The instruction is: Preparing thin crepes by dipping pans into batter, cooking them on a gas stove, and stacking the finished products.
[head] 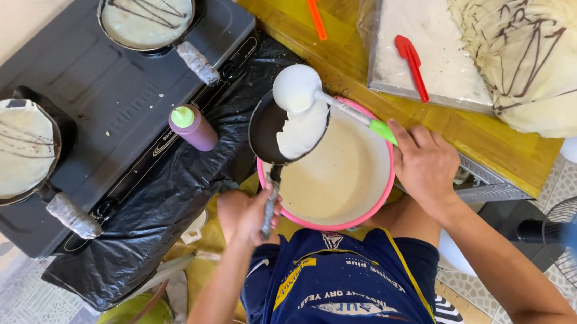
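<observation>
The left hand (246, 217) is closed around the foil-wrapped handle of a small black pan (284, 129), holding it tilted over the pink-rimmed batter bowl (382, 196), which sits at the near edge of the wooden table (486, 141) against the person's lap. The right hand (426, 165) grips the green handle of a white ladle (298, 88), fingers wrapped tight, its cup above the pan's far rim — white batter already coats part of the pan. The pan looks light and stiff, best held well back on the wrapped handle; the batter seems thin and runny, prone to drip. Two batter-filled pans (6, 151) rest on the dark stove (97, 88) beside a purple squeeze bottle (194, 128).
</observation>
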